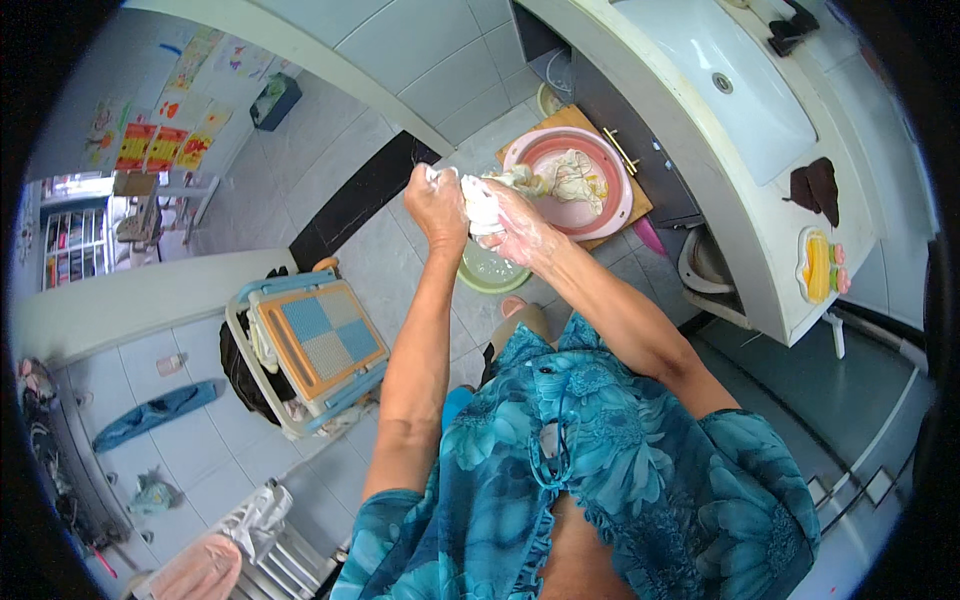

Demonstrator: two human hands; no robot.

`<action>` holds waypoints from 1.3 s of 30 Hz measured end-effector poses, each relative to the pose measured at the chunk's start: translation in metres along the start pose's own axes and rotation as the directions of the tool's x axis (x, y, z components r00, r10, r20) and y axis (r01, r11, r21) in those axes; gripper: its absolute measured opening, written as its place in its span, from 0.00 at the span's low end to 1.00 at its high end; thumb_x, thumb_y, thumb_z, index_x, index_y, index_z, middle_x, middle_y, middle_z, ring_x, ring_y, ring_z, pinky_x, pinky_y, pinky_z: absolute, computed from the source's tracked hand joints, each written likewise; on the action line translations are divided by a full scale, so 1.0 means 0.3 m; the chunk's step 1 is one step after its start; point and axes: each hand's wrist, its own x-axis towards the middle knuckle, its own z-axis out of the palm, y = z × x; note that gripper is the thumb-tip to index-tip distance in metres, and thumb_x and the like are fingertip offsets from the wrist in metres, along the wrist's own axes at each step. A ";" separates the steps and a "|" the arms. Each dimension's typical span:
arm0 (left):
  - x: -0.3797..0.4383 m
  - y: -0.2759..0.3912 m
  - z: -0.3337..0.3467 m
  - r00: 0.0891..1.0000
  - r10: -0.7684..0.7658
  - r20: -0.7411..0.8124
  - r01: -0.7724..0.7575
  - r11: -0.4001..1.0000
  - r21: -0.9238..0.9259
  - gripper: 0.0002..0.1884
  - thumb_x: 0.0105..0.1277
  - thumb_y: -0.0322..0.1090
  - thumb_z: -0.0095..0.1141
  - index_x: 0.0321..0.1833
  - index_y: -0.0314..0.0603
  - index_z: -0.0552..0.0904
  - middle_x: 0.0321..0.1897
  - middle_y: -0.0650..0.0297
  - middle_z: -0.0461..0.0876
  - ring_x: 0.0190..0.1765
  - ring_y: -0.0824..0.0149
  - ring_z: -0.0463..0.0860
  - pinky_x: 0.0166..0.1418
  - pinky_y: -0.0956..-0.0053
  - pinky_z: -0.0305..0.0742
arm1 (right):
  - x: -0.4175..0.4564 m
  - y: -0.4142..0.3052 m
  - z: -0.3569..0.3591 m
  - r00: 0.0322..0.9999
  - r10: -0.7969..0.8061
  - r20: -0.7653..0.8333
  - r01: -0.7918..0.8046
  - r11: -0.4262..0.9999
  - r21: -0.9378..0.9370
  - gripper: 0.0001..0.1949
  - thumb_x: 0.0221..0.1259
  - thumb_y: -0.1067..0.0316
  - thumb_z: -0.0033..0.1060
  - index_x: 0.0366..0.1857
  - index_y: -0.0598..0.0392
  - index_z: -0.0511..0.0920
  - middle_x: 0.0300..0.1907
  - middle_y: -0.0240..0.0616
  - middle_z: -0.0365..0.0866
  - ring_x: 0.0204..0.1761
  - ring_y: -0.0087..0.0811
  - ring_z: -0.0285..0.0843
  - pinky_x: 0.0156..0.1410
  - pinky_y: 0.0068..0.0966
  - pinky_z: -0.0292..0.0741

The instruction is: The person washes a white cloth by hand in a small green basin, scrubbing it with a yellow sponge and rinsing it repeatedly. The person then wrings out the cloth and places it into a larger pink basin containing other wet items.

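Note:
My left hand [437, 204] is closed around one end of a wet white cloth [484, 207]. My right hand [523, 226] grips the same cloth just beside it, and white lather coats the fingers. Beyond my right hand, a pink plastic basin [619, 217] holds a bunched white cloth with yellow and green marks [577, 180]. A strip of pale patterned fabric [529, 180] runs from behind my right hand toward the basin; whether it joins the held cloth is hidden. Below my hands, a light green basin [493, 274] of water is on the tiled floor, partly covered by my right hand.
The pink basin rests on a wooden board [642, 201] against a dark vanity cabinet [611, 112]. Above is a white sink [720, 82], with a dark cloth [814, 191] and a soap dish [816, 264] on its counter. A folding stool-like frame [322, 330] stands at left.

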 end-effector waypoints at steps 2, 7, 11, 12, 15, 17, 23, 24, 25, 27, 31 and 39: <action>-0.001 -0.122 0.006 0.995 -0.076 0.070 0.094 0.952 -0.290 0.04 0.60 0.28 0.55 0.29 0.37 0.75 0.22 0.60 0.79 0.25 0.65 0.78 0.29 0.64 0.71 | 0.007 0.015 -0.005 0.998 -0.017 0.065 0.016 1.000 0.011 0.13 0.72 0.47 0.46 0.37 0.42 0.75 0.27 0.23 0.75 0.18 0.15 0.68 0.14 0.10 0.51; -0.070 0.021 -0.128 0.834 -0.172 0.524 0.479 0.698 -0.532 0.09 0.64 0.29 0.51 0.45 0.37 0.80 0.44 0.56 0.81 0.40 0.68 0.81 0.43 0.74 0.75 | -0.014 0.038 0.028 0.998 -0.031 -0.057 0.033 0.999 0.038 0.23 0.73 0.39 0.37 0.43 0.49 0.76 0.33 0.30 0.79 0.25 0.21 0.75 0.19 0.15 0.66; -0.147 0.036 -0.187 0.866 0.271 0.421 -0.235 0.962 -0.138 0.09 0.60 0.26 0.58 0.43 0.37 0.78 0.39 0.53 0.78 0.37 0.61 0.81 0.39 0.71 0.75 | 0.008 0.078 0.033 0.959 -0.085 -0.272 0.117 0.988 0.105 0.23 0.71 0.41 0.43 0.41 0.53 0.75 0.32 0.35 0.79 0.28 0.31 0.78 0.32 0.29 0.79; -0.174 0.055 -0.200 0.852 0.368 0.373 -0.362 0.928 -0.088 0.10 0.59 0.26 0.59 0.43 0.36 0.78 0.34 0.54 0.76 0.33 0.61 0.79 0.38 0.71 0.74 | 0.011 0.084 0.043 0.934 -0.105 -0.342 0.166 0.974 0.154 0.21 0.70 0.43 0.48 0.40 0.53 0.75 0.30 0.34 0.79 0.27 0.29 0.78 0.30 0.27 0.78; -0.244 0.077 -0.183 0.793 0.512 0.330 -0.510 0.854 -0.100 0.07 0.57 0.27 0.62 0.34 0.36 0.76 0.24 0.53 0.73 0.27 0.53 0.77 0.34 0.66 0.73 | 0.089 0.094 -0.107 0.987 -0.063 -0.150 0.113 0.929 0.353 0.17 0.68 0.51 0.56 0.44 0.55 0.72 0.30 0.39 0.78 0.30 0.33 0.78 0.36 0.30 0.80; -0.254 0.094 -0.165 0.741 0.519 0.426 -0.527 0.843 -0.110 0.06 0.58 0.28 0.61 0.32 0.36 0.76 0.24 0.53 0.75 0.27 0.51 0.78 0.33 0.63 0.72 | 0.147 0.108 -0.232 0.993 -0.108 0.046 0.088 0.944 0.319 0.17 0.68 0.53 0.56 0.47 0.55 0.70 0.33 0.38 0.78 0.31 0.32 0.78 0.36 0.30 0.80; -0.015 -0.061 -0.064 0.966 0.105 0.238 -0.115 0.993 0.025 0.09 0.61 0.33 0.59 0.27 0.35 0.76 0.24 0.45 0.78 0.26 0.44 0.78 0.32 0.58 0.72 | 0.057 0.163 0.045 0.907 -0.292 -0.303 0.294 0.955 -0.040 0.10 0.69 0.53 0.48 0.38 0.44 0.74 0.32 0.27 0.77 0.30 0.23 0.77 0.29 0.24 0.73; -0.029 -0.044 -0.077 0.956 0.150 0.253 -0.154 0.988 -0.004 0.08 0.60 0.33 0.60 0.32 0.35 0.78 0.25 0.44 0.78 0.28 0.43 0.79 0.32 0.59 0.72 | 0.086 0.150 0.022 0.911 -0.280 -0.303 0.293 0.956 -0.002 0.10 0.69 0.53 0.48 0.37 0.45 0.74 0.32 0.27 0.77 0.30 0.23 0.77 0.28 0.23 0.73; -0.065 -0.024 -0.093 0.939 0.185 0.289 -0.180 0.983 -0.046 0.08 0.59 0.33 0.60 0.33 0.35 0.79 0.26 0.45 0.79 0.29 0.43 0.79 0.33 0.59 0.72 | 0.082 0.140 0.029 0.913 -0.266 -0.310 0.291 0.956 0.035 0.10 0.69 0.53 0.47 0.37 0.45 0.74 0.32 0.27 0.77 0.30 0.23 0.77 0.28 0.22 0.73; -0.151 0.032 -0.097 0.900 0.263 0.348 -0.227 0.964 -0.140 0.09 0.58 0.33 0.62 0.34 0.35 0.79 0.27 0.45 0.80 0.30 0.43 0.80 0.33 0.58 0.73 | 0.107 0.124 -0.047 0.966 -0.219 -0.135 0.243 0.949 0.199 0.11 0.69 0.53 0.48 0.37 0.46 0.75 0.32 0.28 0.78 0.30 0.22 0.77 0.29 0.19 0.73; -0.145 -0.008 -0.020 0.880 0.341 0.330 -0.417 0.888 0.195 0.09 0.57 0.33 0.62 0.35 0.34 0.81 0.29 0.45 0.82 0.32 0.44 0.82 0.35 0.57 0.74 | 0.234 0.186 -0.222 0.961 -0.238 0.138 0.179 0.922 0.345 0.11 0.73 0.55 0.44 0.38 0.47 0.75 0.32 0.28 0.78 0.28 0.22 0.76 0.32 0.20 0.74; 0.040 -0.102 -0.035 0.946 -0.171 0.276 0.276 0.870 -0.408 0.09 0.70 0.30 0.51 0.32 0.33 0.78 0.25 0.67 0.76 0.29 0.74 0.73 0.33 0.75 0.70 | 0.033 0.116 -0.083 0.971 -0.161 0.176 0.110 0.957 0.269 0.12 0.69 0.52 0.54 0.38 0.49 0.77 0.34 0.27 0.82 0.29 0.19 0.79 0.27 0.18 0.74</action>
